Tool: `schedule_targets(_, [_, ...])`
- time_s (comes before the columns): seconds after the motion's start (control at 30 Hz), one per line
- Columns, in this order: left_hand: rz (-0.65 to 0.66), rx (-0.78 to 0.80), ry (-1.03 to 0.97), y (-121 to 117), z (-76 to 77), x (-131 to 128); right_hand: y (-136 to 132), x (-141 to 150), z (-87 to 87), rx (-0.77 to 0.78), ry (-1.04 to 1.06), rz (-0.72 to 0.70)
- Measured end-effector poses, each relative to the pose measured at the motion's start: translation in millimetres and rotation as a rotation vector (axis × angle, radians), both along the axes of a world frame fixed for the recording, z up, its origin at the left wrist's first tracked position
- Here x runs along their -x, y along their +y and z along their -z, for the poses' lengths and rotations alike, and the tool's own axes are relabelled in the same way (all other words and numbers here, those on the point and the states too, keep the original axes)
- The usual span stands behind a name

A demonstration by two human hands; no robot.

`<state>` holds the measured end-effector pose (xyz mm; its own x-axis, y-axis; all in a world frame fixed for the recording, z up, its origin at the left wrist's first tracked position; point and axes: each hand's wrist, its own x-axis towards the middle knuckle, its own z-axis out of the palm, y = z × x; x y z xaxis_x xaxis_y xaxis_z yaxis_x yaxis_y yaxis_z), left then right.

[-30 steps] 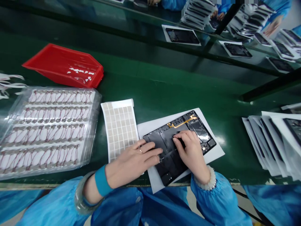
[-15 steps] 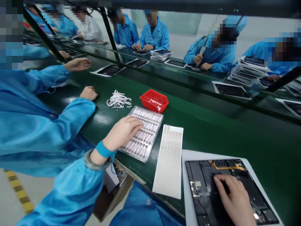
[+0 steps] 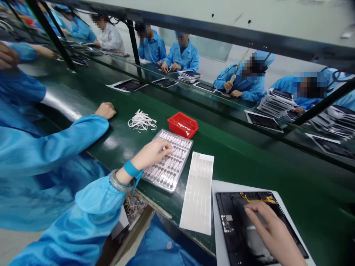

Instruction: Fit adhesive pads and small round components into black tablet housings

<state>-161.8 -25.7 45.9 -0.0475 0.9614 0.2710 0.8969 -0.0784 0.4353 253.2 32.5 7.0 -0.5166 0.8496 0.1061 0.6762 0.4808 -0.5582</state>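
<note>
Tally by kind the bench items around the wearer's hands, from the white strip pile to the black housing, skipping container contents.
Pile of white strips: 1
Red plastic bin: 1
Clear rectangular plastic tray: 1
Long pale rectangular sheet: 1
Flat black housing: 1
White sheet under housing: 1
Total: 6

i see, from my distant seat, a bright blue left sleeve (image 3: 94, 201), glossy and loosely puffed, creased in soft folds and gathered at its end. there i make out a thick, smooth, greyish bangle (image 3: 118, 181), then a flat teal wristband (image 3: 131, 169) with a thin blue cord (image 3: 134, 191) hanging by it (i lose track of the lower end). a deeper blue garment (image 3: 151, 246) shows one pale, round button (image 3: 169, 245). the right hand (image 3: 267, 226) is bare.
</note>
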Motion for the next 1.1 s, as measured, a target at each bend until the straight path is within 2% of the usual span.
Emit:
schedule_targets(0.07, [-0.072,-0.073,-0.046,-6.0,-9.1,-6.1,-9.3,31.5,-24.4,0.197,0.086,-0.107])
schedule_targets(0.17, [-0.121,-0.237,-0.084,-21.0,-13.8,-38.1,-23.8,89.7,-46.4,0.699,0.240,-0.236])
schedule_targets(0.23, [-0.038,-0.400,-0.075,-34.6,-8.2,-68.4,-30.5,125.3,-48.9,1.115,0.436,-0.210])
schedule_targets(0.3, [0.054,-0.507,-0.009,-48.7,2.6,-96.2,-33.6,151.4,-45.6,1.436,0.611,-0.180])
schedule_targets(0.33, [0.071,-0.542,0.035,-54.8,8.6,-106.8,-34.0,160.3,-43.2,1.530,0.672,-0.170])
schedule_targets(0.4, [0.070,-0.582,0.120,-63.4,18.5,-118.8,-32.8,171.0,-39.2,1.585,0.723,-0.146])
schedule_targets(0.47, [0.074,-0.580,0.169,-66.4,22.4,-119.5,-29.0,175.7,-37.5,1.494,0.710,-0.118])
schedule_targets(0.63, [0.095,-0.539,0.126,-57.2,10.5,-101.9,-13.4,180.4,-40.3,0.954,0.533,-0.131])
schedule_targets(0.73, [0.064,-0.555,0.195,-48.9,5.3,-98.3,-9.6,179.2,-42.5,0.697,0.414,-0.190])
schedule_targets(0.83, [0.028,-0.557,0.212,-42.3,7.9,-100.7,-11.8,173.8,-42.6,0.448,0.343,-0.278])
schedule_targets(0.97, [-0.015,-0.550,0.085,-36.5,13.5,-105.8,-13.6,164.5,-41.6,0.141,0.243,-0.294])
schedule_targets(1.1, [-0.051,-0.493,-0.082,-29.8,12.6,-108.9,-10.8,158.6,-41.9,-0.127,0.152,-0.307])
